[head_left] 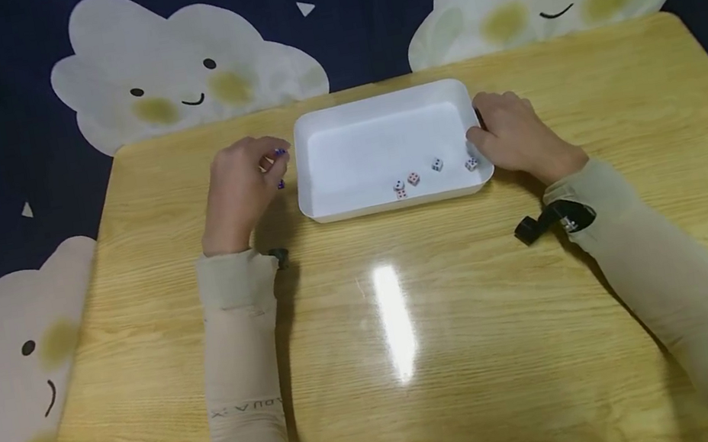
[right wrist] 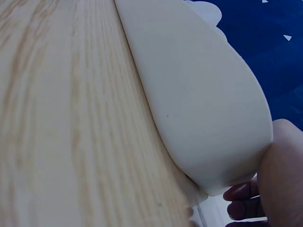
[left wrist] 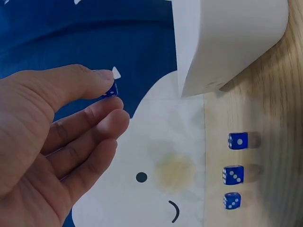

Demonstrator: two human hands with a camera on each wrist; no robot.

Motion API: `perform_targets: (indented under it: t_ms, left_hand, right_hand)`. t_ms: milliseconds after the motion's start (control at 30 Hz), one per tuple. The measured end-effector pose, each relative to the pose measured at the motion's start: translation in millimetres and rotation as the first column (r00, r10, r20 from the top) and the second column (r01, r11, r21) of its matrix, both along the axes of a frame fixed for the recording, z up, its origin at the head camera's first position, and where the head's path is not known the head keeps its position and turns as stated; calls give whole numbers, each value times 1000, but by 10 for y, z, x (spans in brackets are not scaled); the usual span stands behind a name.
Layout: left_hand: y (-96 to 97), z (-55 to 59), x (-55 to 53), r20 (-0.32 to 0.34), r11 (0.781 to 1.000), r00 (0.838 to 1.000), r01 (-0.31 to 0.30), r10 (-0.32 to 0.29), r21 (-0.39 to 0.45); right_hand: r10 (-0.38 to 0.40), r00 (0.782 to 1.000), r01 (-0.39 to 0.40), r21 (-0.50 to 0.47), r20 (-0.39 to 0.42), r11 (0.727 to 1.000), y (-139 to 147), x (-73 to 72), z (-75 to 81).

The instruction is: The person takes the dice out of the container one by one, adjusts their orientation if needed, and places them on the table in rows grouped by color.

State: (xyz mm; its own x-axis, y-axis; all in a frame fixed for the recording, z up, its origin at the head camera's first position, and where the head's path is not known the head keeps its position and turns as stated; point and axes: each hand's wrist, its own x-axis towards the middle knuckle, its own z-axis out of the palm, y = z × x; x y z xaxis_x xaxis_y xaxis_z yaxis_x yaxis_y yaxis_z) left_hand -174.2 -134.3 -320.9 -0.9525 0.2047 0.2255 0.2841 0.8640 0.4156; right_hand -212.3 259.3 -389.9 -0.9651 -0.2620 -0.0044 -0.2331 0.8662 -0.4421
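The left hand [head_left: 240,185] hangs just beside the tray's left end, its thumb and fingertips pinching one blue die [left wrist: 112,90], while the right hand [head_left: 513,130] grips the far end of the tray [head_left: 364,150], thumb over the rim. Several pale dice [head_left: 437,164] lie inside, gathered toward the near wall and right corner. Three more blue dice [left wrist: 233,175] sit in a short row on the table [head_left: 346,346], close to the tray. What I'd worry about is that pinch: the die is tiny and only fingertips hold it, so a slight roll of the thumb could send it skittering over the wood. The loose row is exposed too; a low sweep of the wrist, or the tray shoved leftward, might scatter it. If the right hand lifts or tugs its end, the pale dice would likely slide or tumble about. How firmly that hand squeezes I can't tell, some fingers being hidden.
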Motion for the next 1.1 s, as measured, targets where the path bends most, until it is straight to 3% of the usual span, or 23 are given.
perform_targets:
  t_ms: [333,667,1100]
  left_hand:
    - [-229,-96,-60,-14,995,996,-90,91,39]
    - [-425,-200,-111,-40,986,988,-142,146,83]
    - [-584,-345,-123,-2,975,980,-197,198,98]
  right_hand:
    - [-4,1000,4,5,20,1000,-13,-1,25]
    - [-13,999,14,-12,44,1000,-1,-11,23]
    - [-1,1000,2,-21,25,1000,8,-17,21]
